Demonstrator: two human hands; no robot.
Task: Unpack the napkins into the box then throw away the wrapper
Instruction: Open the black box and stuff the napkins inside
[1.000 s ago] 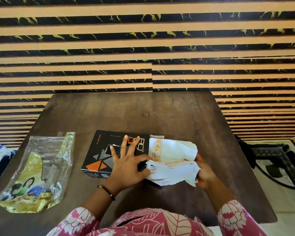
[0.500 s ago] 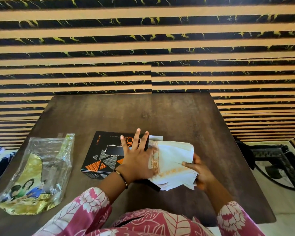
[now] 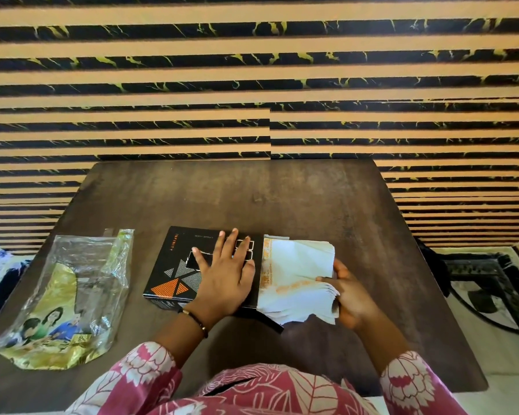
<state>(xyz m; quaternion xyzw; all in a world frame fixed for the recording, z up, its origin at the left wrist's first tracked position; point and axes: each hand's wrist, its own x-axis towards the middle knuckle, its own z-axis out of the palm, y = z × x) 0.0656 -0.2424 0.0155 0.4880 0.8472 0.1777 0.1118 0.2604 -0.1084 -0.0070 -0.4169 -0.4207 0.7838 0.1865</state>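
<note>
**Bracing the box while the napkins go in**

Far to my left the wrapper [image 3: 63,298] lies flat and slack on the tabletop [image 3: 282,199], well apart from everything else; I judge it is parked there so it stays out of the way until the napkins are stowed, and it has not yet been thrown away; its mouth faces the far side and it looks empty, though the crinkled plastic hides part of the inside.

Next comes the black box [image 3: 177,265], lying flat near my edge of the tabletop; my left hand [image 3: 225,280] rests palm down on its top with the fingers [image 3: 232,242] spread wide and gripping nothing; I think the point of that flat press is to pin the light card so it cannot slide away while the stack is pushed in from the other side.

At the box's right end the napkins [image 3: 297,280] stick out in a white stack, their left edge touching or entering the opening; how far inside they reach I cannot tell, since my left hand covers that corner; my right hand [image 3: 348,298] holds the stack's outer edge, thumb on top and fingers curled beneath, so the loose leaves stay together; the lower corners fan out and could snag on the box's edge.
</note>
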